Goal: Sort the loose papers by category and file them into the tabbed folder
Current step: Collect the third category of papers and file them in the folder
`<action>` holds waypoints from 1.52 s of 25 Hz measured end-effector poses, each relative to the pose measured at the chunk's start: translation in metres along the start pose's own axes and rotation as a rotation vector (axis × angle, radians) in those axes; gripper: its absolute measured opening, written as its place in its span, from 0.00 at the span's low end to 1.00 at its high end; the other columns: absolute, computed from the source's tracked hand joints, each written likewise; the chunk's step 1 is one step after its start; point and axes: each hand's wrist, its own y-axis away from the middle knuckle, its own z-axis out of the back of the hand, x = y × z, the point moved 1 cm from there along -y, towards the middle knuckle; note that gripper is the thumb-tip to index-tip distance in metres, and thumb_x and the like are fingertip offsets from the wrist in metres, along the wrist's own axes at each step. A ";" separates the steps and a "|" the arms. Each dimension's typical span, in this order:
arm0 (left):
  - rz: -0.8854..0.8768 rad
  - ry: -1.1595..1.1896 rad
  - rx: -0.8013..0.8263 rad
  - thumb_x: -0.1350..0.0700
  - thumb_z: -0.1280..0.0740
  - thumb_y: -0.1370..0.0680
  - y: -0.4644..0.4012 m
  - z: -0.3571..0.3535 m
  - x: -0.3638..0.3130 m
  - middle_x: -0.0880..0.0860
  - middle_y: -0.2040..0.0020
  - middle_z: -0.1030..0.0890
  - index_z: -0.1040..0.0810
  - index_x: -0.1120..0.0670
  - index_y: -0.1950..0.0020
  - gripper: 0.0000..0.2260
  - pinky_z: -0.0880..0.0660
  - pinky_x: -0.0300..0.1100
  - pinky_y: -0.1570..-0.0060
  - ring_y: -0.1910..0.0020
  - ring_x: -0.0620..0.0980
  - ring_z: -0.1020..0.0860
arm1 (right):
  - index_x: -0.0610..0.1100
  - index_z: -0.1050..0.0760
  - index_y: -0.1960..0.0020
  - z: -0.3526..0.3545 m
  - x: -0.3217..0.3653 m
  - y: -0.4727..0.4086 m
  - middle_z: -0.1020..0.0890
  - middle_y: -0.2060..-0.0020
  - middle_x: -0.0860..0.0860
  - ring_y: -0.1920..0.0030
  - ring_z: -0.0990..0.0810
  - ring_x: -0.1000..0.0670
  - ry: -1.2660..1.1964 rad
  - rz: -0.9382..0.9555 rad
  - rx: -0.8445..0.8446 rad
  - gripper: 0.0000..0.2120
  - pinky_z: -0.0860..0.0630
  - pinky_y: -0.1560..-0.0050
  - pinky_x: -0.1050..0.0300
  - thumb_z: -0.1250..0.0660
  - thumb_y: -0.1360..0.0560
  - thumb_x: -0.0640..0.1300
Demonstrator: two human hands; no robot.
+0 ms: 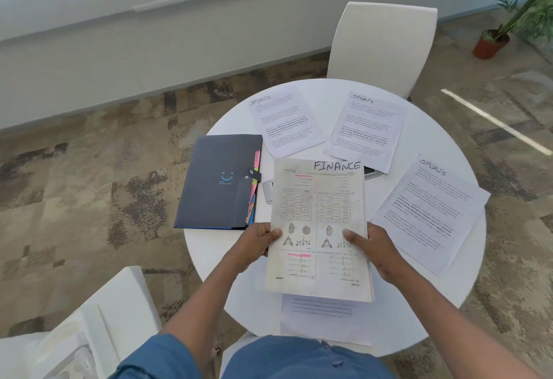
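Note:
Above the round white table (209, 247) I hold a stack of papers (320, 214) headed FINANCE, with tables and drawings printed on the top sheet. My left hand (254, 244) grips its left edge and my right hand (374, 250) grips its right edge. The dark tabbed folder (218, 181) lies shut by its snap strap on the table's left side, coloured tabs showing along its right edge. Three sheets headed SPORTS lie loose: one at the far left (284, 121), one at the far middle (366, 133), one at the right (428, 214). Another printed sheet (323, 318) lies under the stack, near me.
A white chair (383, 46) stands behind the table and another white seat (89, 327) at my near left. A small silvery object (267, 191) and a dark device (372, 172) lie partly hidden by the papers. A potted plant (493, 40) stands far right on the carpet.

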 end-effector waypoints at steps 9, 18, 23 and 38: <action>0.114 -0.744 -0.669 0.52 0.34 0.23 -0.061 0.079 0.008 0.55 0.37 0.26 0.30 0.53 0.32 0.20 0.28 0.56 0.42 0.37 0.57 0.29 | 0.47 0.21 0.39 -0.018 -0.006 -0.020 0.15 0.48 0.50 0.49 0.15 0.47 -0.056 -0.074 -0.247 0.12 0.19 0.47 0.48 0.30 0.23 0.41; 0.316 -0.780 -0.421 0.47 0.32 0.24 -0.090 0.081 0.015 0.55 0.19 0.57 0.54 0.46 0.20 0.40 0.42 0.72 0.32 0.23 0.69 0.56 | 0.45 0.21 0.38 -0.030 -0.003 -0.028 0.14 0.48 0.50 0.49 0.15 0.47 -0.078 -0.072 -0.292 0.14 0.19 0.50 0.50 0.30 0.23 0.41; 0.250 -0.716 -0.358 0.51 0.35 0.22 -0.087 0.091 0.006 0.60 0.21 0.48 0.55 0.48 0.20 0.37 0.35 0.64 0.31 0.25 0.70 0.45 | 0.45 0.21 0.37 -0.034 -0.008 -0.033 0.14 0.48 0.50 0.49 0.14 0.47 -0.076 -0.076 -0.281 0.15 0.19 0.47 0.47 0.29 0.23 0.42; 0.047 -0.845 -0.792 0.61 0.38 0.22 -0.032 0.098 -0.028 0.56 0.46 0.18 0.20 0.57 0.45 0.09 0.31 0.44 0.60 0.58 0.50 0.29 | 0.47 0.21 0.41 -0.035 -0.005 -0.032 0.14 0.51 0.51 0.51 0.14 0.46 -0.070 -0.064 -0.252 0.11 0.19 0.50 0.48 0.30 0.23 0.42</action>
